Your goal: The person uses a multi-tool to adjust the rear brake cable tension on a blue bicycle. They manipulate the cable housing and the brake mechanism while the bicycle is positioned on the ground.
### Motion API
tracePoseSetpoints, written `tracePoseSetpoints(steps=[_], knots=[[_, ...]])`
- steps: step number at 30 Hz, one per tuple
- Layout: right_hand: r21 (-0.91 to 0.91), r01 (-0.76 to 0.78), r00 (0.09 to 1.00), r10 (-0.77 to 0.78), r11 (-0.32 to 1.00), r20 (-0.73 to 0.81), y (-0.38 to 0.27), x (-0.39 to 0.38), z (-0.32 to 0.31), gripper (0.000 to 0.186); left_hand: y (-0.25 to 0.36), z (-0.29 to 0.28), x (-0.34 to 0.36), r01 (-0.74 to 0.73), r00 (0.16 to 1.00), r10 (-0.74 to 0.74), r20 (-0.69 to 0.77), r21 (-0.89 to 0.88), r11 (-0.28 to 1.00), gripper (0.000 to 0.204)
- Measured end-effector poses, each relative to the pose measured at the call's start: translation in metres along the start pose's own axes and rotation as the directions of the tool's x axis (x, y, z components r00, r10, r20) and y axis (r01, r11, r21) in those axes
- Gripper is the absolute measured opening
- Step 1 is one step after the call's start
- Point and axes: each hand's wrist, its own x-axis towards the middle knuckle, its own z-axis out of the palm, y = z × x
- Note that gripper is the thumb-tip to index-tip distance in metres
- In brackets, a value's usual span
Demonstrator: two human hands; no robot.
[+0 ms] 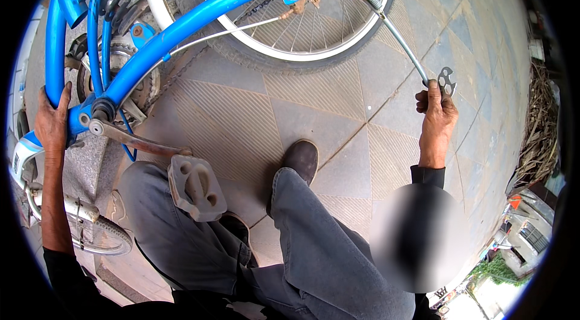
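Note:
A blue bicycle frame (226, 0) spans the upper left, lying over on its side. My left hand (53, 118) is closed around one of its tubes near the crank joint. At the right, my right hand (437, 124) is closed on the end of a metal kickstand (402, 42), whose spring and rusty bracket sit at the wheel's hub. A flat multi-hole wrench (446, 81) sticks up from the same hand. The rusty crank arm (136, 139) carries a pale plastic pedal (196, 184) beside my left knee.
The rear wheel (302, 54) with its white rim lies at the top, and a smaller wheel (112, 236) shows at lower left. Tiled paving (338, 105) surrounds my shoe (302, 160). Dry twigs (539, 133) are piled along the right edge. A blurred patch covers part of the lower right.

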Motion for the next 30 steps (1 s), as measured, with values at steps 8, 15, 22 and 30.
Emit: tracePoseSetpoints(steps=[8,15,22,30], knots=[[-0.038,0.055,0.995,-0.058,0.998,-0.081,-0.041,-0.005,-0.006,0.036,-0.001,0.002,0.001,-0.007,1.0,0.007,0.004,-0.003,1.0,0.083],[-0.038,0.027,0.996,-0.03,0.999,-0.09,-0.037,-0.004,-0.004,0.03,0.006,-0.007,-0.001,0.014,0.999,-0.014,0.048,0.004,1.0,0.082],[-0.023,-0.007,0.999,0.006,1.0,-0.048,-0.015,-0.001,-0.002,0.035,0.001,-0.002,0.001,-0.013,0.999,0.013,-0.038,-0.025,1.0,0.074],[0.03,0.076,0.997,-0.076,0.997,-0.006,-0.059,0.0,-0.004,0.045,0.006,-0.008,-0.001,-0.007,1.0,0.006,-0.006,-0.078,0.997,0.074]])
